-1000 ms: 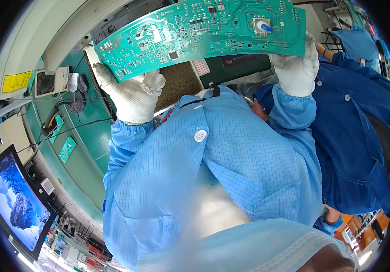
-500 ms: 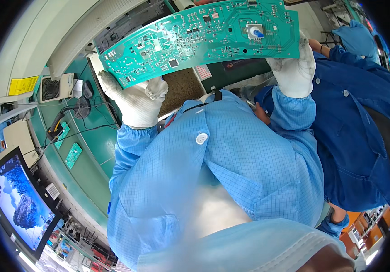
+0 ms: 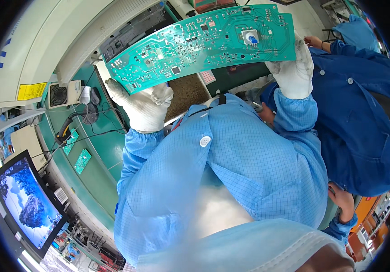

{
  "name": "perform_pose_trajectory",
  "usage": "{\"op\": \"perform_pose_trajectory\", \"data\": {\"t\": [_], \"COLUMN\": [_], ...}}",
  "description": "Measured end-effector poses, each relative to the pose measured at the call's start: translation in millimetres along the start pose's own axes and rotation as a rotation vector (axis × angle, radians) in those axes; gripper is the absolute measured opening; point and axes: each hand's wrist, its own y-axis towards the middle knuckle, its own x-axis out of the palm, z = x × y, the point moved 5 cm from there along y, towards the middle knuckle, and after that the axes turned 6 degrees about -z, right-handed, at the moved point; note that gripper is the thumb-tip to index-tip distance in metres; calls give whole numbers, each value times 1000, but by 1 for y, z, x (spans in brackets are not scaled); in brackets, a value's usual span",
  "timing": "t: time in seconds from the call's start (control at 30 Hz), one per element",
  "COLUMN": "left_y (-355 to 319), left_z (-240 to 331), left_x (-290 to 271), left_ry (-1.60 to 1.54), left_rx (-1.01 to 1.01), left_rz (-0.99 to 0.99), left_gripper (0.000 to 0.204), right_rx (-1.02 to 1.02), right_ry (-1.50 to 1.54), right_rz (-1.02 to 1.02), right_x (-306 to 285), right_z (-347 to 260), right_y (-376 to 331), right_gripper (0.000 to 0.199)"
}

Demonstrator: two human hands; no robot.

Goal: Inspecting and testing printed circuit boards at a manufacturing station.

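A long, slightly curved green circuit board (image 3: 213, 50) is held up in front of me by both hands, its populated face toward me. Small chips and solder points cover it, and a white square part with a blue knob (image 3: 252, 39) stands near its right end. My left hand (image 3: 145, 105), in a white knit glove with grey fingertips, grips the lower left corner. The gloved right hand (image 3: 294, 75) holds the lower right end; some of its fingers are hidden behind the board.
Below the board lies a brown-topped tray (image 3: 186, 93). Left are a handheld scanner (image 3: 63, 131) with cables, small green boards (image 3: 83, 161), a fan unit (image 3: 59, 94) and a monitor (image 3: 29, 204). A large pale machine (image 3: 31, 50) borders the upper left. A person in dark blue (image 3: 353, 122) is close at right.
The board has shifted slightly down at its left end, still in both hands. The surroundings sit a little further right and lower in the view. The neighbouring person's lower hand has come further into sight.
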Motion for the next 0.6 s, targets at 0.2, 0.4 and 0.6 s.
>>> {"op": "perform_pose_trajectory", "data": {"t": [0.2,0.4,0.6], "left_y": [1,0,2], "left_z": [-2,-3,-1], "left_x": [-1,-5,-7], "left_ry": [20,7,29], "left_rx": [-14,-36,-60], "left_rz": [-44,-64,-108], "left_gripper": [82,83,83], "right_rx": [-35,-236,-245], "right_ry": [-66,-848,-1095], "right_rz": [4,12,72], "right_x": [-11,-24,-26], "right_z": [5,8,7], "right_y": [-6,-15,-18], "right_gripper": [29,41,39]}}
